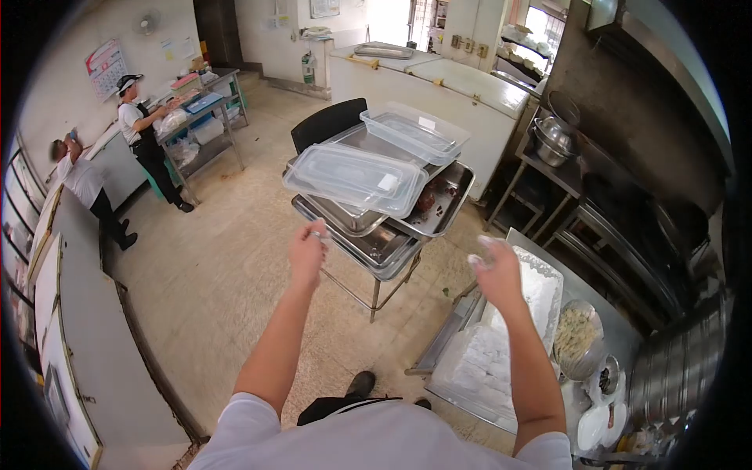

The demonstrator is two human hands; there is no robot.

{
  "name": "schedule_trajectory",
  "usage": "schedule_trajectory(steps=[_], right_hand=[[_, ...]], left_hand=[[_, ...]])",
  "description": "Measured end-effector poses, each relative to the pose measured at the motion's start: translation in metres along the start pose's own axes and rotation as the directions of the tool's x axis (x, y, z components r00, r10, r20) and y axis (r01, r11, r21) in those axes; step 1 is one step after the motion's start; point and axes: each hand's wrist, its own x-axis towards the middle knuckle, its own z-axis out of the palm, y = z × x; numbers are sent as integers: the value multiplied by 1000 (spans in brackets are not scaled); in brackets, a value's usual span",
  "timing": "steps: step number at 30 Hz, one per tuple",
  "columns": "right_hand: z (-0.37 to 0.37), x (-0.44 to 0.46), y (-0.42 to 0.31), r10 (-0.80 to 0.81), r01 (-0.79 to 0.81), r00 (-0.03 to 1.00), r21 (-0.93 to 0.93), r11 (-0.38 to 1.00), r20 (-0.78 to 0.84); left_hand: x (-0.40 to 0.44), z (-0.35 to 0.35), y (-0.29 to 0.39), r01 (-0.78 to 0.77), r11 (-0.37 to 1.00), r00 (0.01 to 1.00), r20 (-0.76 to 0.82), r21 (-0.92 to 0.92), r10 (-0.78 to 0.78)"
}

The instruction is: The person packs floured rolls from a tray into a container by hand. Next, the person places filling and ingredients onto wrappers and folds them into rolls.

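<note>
Just beyond the left hand (308, 252), loosely curled, cannot tell whether gripping: clear plastic lid (345, 176) atop stacked metal trays (384, 244). Beside the white-dusted right hand (499, 270), fingers apart: white powder (539, 288) in a tub (558, 276).

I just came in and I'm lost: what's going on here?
The person's left grip and right grip are raised, with nothing visibly held; white shows on the right fingertips. The left is nearest the stacked metal trays; the right is near some white powder. Further back, a co-worker stands at a metal table.
</note>
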Motion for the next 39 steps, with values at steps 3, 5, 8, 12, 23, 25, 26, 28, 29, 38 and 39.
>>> schedule_trajectory(steps=[3, 5, 8, 12, 23, 25, 26, 28, 29, 38, 39], right_hand=[[38, 30, -65, -75, 75, 997, -6, 997, 7], [58, 46, -98, -63, 62, 997, 14, 998, 55], [81, 59, -127, -19, 35, 993, -136, 990, 117], [96, 66, -144, 176, -148, 957, -136, 980, 230], [120, 55, -128, 77, -67, 993, 104, 992, -92], [111, 49, -127, 41, -23, 986, 112, 993, -161], [97, 44, -131, 32, -11, 982, 113, 994, -184], [69, 31, -132, -19, 32, 968, 47, 998, -252], [54, 21, -128, -63, 59, 955, -22, 998, -291], [-107, -102, -96, -419, 203, 782, -446, 871, -461], [-117, -119, -88, -307, 141, 776, -322, 936, -551]], left_hand=[[55, -24, 12, 13, 999, 998, -58, -39, -16], [79, -28, 20, 46, 997, 996, -77, -63, -51], [102, -30, 27, 108, 989, 991, -67, -96, -115], [133, -26, 22, 135, 981, 989, -34, -136, -141], [156, -17, 12, 73, 897, 996, 82, -436, -41], [130, -14, 36, 81, 876, 993, 113, -475, -30], [118, -12, 45, 83, 867, 990, 138, -491, -17], [90, -10, 60, 93, 848, 982, 190, -522, 9], [75, -9, 67, 109, 845, 974, 225, -523, 14], [-63, 46, 88, 17, 924, 880, 445, -383, 169], [-75, 61, 80, -64, 935, 871, 438, -348, 223]])
